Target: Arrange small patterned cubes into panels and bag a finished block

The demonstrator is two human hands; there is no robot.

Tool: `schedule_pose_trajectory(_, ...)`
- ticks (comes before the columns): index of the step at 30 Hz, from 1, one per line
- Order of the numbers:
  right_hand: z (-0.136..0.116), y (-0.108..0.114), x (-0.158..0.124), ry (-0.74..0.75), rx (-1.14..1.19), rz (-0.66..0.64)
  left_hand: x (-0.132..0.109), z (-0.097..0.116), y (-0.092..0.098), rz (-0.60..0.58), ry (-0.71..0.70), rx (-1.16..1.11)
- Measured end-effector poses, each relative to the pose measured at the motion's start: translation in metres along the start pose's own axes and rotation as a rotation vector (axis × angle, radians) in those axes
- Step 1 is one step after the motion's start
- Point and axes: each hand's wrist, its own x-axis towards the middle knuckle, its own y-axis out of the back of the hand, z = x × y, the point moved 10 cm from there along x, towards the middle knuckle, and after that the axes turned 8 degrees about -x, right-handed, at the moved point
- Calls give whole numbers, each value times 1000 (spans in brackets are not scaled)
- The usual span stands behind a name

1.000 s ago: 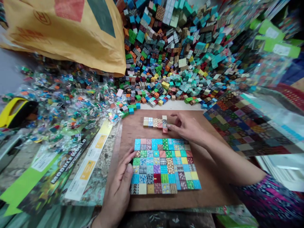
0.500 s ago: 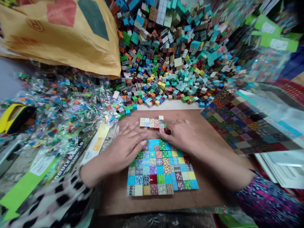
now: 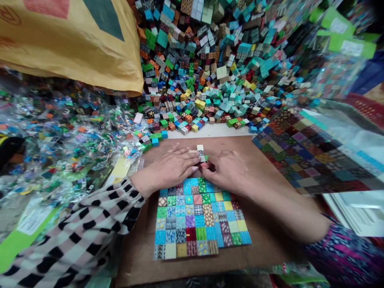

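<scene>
On the brown board lies a flat mosaic of patterned cubes [image 3: 195, 220] in blue, green, brown and other colours. Just beyond its far edge sits a short row of loose cubes [image 3: 200, 148], mostly covered by my hands. My left hand [image 3: 171, 168] lies palm down over the left part of this row, fingers stretched out and pointing right. My right hand [image 3: 225, 168] is curled at the row's right end, thumb and fingers closed about a pink cube [image 3: 204, 165]. The fingertips of both hands nearly meet.
A large heap of cubes [image 3: 192, 80] rises behind the brown board [image 3: 138, 256]. Small bagged pieces [image 3: 75, 116] and a yellow bag [image 3: 75, 48] lie left. At right stands a bagged sheet of cubes [image 3: 303, 156] above a white stack [image 3: 354, 216].
My left hand has slid right over the row, covering cubes that showed before. My right hand stays at the row's right end. The view has shifted slightly.
</scene>
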Motion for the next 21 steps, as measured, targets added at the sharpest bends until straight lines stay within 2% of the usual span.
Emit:
schedule_pose_trajectory(5, 24, 18, 5, 22, 162, 29, 0, -1, -2, 2, -2, 4)
schedule_pose_trajectory(9, 44, 16, 25, 25, 23, 72, -1, -1, -2, 24, -10, -5)
schedule_pose_trajectory(15, 35, -5, 44, 227, -31, -89, -2, 1, -3, 22, -50, 10)
schedule_pose_trajectory(21, 34, -8, 50, 267, 34, -195, -3, 0, -3, 57, -61, -39)
